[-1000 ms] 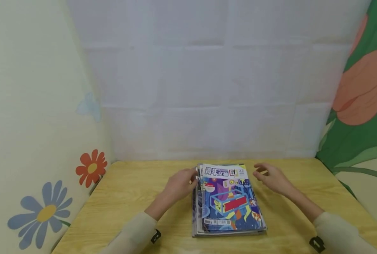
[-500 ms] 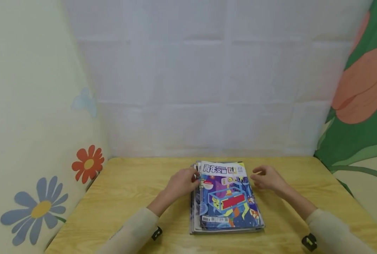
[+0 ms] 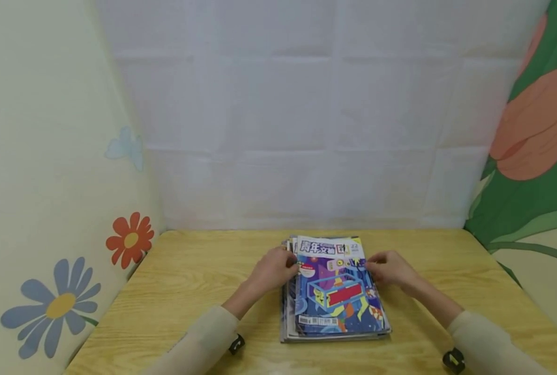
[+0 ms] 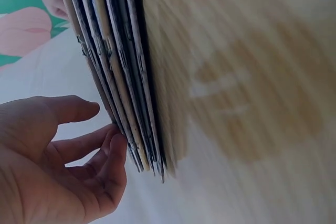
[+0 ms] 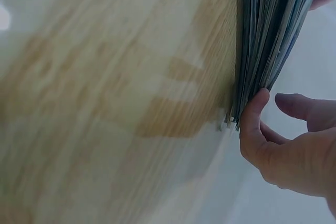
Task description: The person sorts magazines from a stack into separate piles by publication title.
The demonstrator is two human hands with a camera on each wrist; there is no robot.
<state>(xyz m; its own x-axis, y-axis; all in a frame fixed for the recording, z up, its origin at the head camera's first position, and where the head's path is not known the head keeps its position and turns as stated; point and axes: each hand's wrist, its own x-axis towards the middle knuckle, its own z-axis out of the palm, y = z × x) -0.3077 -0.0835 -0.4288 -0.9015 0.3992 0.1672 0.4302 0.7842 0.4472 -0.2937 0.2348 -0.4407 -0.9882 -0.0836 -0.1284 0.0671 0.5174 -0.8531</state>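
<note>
A stack of several magazines (image 3: 334, 291) lies flat on the wooden table (image 3: 199, 281), its top cover blue and purple with a red box. My left hand (image 3: 274, 268) is at the stack's left edge near the far end. In the left wrist view its fingertips (image 4: 118, 142) touch the edges of the stack (image 4: 118, 61), with the thumb held apart. My right hand (image 3: 388, 268) is at the right edge, opposite. In the right wrist view its thumb (image 5: 254, 114) touches the side of the stack (image 5: 273, 40), with the other fingers stretched out beside it.
A white cloth backdrop (image 3: 306, 130) hangs behind the table. A pale wall with flower stickers (image 3: 130, 239) closes the left side, and a green and orange flowered cloth (image 3: 531, 156) the right. Bare tabletop lies on both sides of the stack.
My right hand has moved left from beside the stack until it touches the right edge. The left hand stays at the left edge. The head view has tilted slightly.
</note>
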